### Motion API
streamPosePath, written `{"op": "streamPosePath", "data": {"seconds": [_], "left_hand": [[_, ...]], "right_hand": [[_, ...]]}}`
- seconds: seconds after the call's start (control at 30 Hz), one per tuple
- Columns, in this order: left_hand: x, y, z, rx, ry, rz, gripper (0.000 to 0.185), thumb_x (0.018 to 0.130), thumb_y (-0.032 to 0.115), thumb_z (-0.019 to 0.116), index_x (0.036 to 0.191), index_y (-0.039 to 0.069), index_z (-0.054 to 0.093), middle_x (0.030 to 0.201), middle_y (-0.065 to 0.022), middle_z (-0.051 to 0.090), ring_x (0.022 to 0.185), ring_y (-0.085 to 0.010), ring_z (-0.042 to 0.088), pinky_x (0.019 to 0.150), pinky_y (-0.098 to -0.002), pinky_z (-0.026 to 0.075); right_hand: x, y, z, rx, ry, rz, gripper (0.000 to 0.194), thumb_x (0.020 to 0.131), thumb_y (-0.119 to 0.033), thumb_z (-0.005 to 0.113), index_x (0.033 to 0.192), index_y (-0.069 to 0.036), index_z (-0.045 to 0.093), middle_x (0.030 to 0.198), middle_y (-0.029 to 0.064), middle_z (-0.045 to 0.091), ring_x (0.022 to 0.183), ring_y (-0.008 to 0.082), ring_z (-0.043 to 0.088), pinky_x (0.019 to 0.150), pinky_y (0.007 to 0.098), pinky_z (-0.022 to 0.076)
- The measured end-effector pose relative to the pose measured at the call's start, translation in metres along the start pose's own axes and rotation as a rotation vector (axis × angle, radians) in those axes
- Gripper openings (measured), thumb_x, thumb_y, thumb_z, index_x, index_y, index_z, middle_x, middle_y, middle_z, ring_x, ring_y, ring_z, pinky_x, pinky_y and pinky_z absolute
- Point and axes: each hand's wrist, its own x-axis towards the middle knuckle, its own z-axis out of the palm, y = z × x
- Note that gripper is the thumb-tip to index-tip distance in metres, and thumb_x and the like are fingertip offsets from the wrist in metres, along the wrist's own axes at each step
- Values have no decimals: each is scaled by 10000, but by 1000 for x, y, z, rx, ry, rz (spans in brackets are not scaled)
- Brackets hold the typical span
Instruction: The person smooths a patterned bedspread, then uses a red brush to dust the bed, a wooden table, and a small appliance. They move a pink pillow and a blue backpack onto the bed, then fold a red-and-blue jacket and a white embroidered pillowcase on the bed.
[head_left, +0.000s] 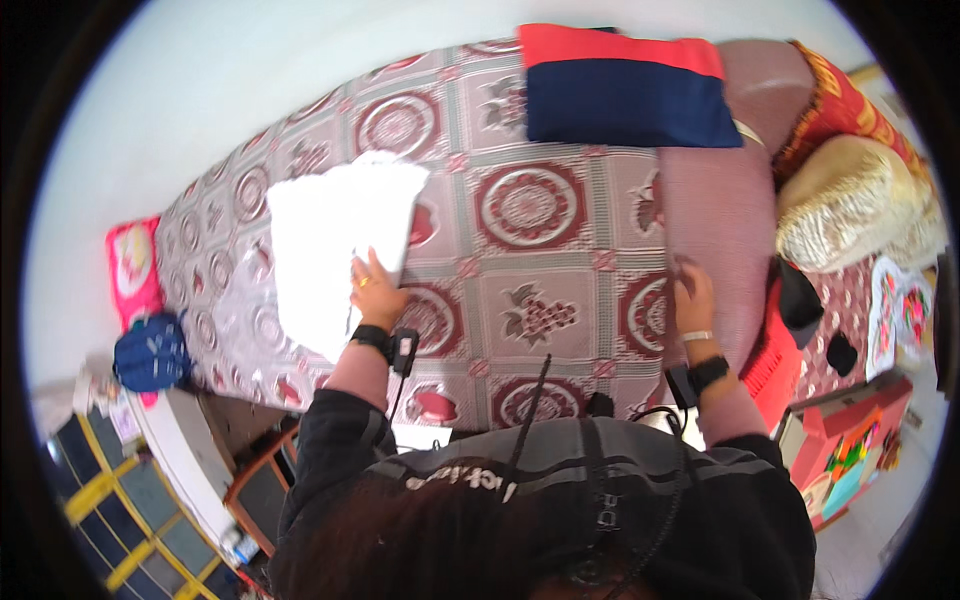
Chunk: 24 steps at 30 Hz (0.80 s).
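Observation:
A white cloth item (330, 232), overexposed so that its folds are hard to tell, lies flat on a patterned bedspread (540, 311). My left hand (377, 291), with a ring on one finger, rests with spread fingers on the cloth's right edge. A sheer, clear sheet, possibly plastic, (251, 315) lies to the left of the white cloth. My right hand (694, 294) is at the bedspread's right edge, beside a plain mauve surface (720, 217). Its fingers are partly curled and I cannot tell whether they hold the edge.
A navy and red folded cloth or cushion (630, 101) lies at the top. Cream (840, 202) and red-gold fabric pieces are on the right, above a black item and red cloth. A blue bag (154, 352) and pink pillow (135, 266) sit far left. A wall runs behind.

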Motion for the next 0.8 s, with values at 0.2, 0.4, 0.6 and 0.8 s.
{"op": "streamPosePath", "data": {"seconds": [0.2,0.4,0.6,0.8], "left_hand": [[19,-48,1,-187,157,185,412,783,133,547,1193,108,518,1178,-185,548,1011,-368,554,844,-449,454],[-40,-64,-16,-412,44,481,340,792,144,524,1117,58,573,1061,-193,608,974,-357,575,847,-427,457],[-124,-91,-7,-516,13,1049,525,792,295,602,1243,51,488,1281,-174,487,1192,-335,449,991,-435,345],[-29,-178,0,-56,295,430,609,786,337,614,1283,29,442,1264,-213,487,1166,-362,463,935,-433,394]], "right_hand": [[-82,-58,19,12,-35,86,256,758,-3,555,1009,-18,601,1015,143,577,950,257,560,847,321,455],[-88,-163,91,484,-374,290,264,812,-104,615,1063,-24,601,1057,109,605,978,196,567,824,297,448],[-132,-227,212,369,-379,473,395,787,-142,665,1126,24,547,952,103,640,865,206,610,768,305,486],[-111,-238,147,526,46,330,307,798,-222,592,826,83,612,768,158,645,702,234,617,624,350,486]]}}
